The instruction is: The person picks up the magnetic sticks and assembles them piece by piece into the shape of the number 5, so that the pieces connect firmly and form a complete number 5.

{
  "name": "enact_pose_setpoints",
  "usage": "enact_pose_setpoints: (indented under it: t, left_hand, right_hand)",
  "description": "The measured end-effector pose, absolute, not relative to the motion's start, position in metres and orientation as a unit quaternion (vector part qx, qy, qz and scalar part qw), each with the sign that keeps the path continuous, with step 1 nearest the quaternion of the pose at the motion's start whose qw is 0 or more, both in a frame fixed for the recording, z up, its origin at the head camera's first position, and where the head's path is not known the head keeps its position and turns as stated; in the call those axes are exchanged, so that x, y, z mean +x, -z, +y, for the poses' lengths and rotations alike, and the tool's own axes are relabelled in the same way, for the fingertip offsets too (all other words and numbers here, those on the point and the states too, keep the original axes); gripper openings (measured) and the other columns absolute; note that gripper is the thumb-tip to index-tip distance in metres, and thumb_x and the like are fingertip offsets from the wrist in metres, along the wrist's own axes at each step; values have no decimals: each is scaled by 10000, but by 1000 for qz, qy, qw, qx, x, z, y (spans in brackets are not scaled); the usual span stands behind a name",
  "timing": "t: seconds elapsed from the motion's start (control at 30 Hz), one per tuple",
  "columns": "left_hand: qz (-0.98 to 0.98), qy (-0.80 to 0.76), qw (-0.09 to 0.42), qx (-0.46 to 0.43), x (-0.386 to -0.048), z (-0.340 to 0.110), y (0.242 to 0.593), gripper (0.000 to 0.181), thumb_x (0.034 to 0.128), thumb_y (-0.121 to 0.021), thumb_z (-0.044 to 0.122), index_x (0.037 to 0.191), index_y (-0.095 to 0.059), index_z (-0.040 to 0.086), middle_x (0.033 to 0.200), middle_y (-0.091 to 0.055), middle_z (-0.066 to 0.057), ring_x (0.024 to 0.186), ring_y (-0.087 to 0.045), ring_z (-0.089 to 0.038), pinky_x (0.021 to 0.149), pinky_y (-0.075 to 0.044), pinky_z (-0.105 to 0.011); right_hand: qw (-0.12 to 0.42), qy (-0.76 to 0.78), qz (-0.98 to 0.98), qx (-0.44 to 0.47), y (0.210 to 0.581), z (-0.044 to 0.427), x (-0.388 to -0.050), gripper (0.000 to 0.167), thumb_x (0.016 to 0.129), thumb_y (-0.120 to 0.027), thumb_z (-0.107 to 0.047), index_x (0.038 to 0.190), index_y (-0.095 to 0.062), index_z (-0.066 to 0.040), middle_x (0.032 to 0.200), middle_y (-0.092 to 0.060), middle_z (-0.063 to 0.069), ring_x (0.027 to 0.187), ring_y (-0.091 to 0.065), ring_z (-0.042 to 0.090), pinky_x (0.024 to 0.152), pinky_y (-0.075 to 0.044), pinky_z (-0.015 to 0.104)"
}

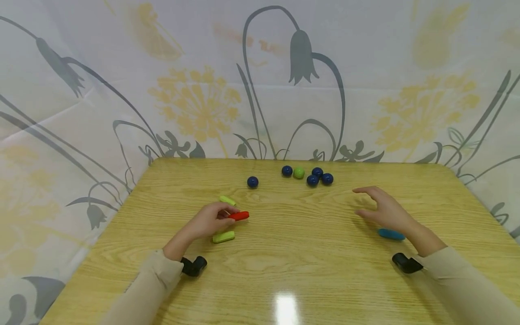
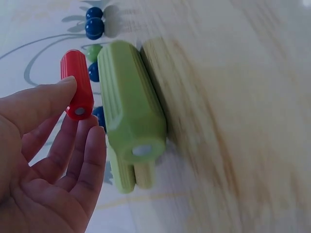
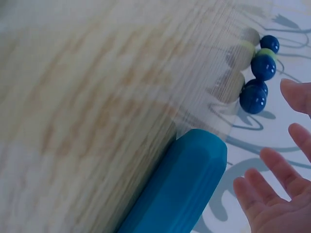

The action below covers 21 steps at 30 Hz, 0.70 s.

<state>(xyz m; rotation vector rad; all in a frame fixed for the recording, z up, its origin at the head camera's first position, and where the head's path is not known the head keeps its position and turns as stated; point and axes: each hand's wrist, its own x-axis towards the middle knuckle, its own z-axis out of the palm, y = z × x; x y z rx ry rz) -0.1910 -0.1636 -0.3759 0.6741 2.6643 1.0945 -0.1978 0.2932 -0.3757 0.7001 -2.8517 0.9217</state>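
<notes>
My left hand pinches a red ridged magnetic rod between thumb and fingertips. A pale metal dot shows on the rod's end in the left wrist view. Two yellow-green rods lie by this hand, one rod beyond it and the other rod on its near side. My right hand hovers over the table with thumb and fingers apart, holding nothing. Just below it on the tabletop lies a blue rod, which looms large in the right wrist view.
Toward the back of the wooden table sit several shiny dark blue balls, with a green ball among them. One blue ball stands apart to the left. A flower-patterned cloth hangs behind the table.
</notes>
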Motion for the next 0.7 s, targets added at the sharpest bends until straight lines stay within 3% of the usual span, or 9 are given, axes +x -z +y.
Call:
enact_pose_setpoints:
  t: [0.7]
  left_hand:
    - [876,-382,106,276,-189,-123,376,245,885,-645,88,1123,-649,33,1023,-631,-57,864,-591,-160,749,-491,-276]
  right_hand:
    - [18,-303,-922,238,380,281,-208,515,859,-682,-102,1290,-457,65,1286,-426,283,1173,-390,458,921,-354,599]
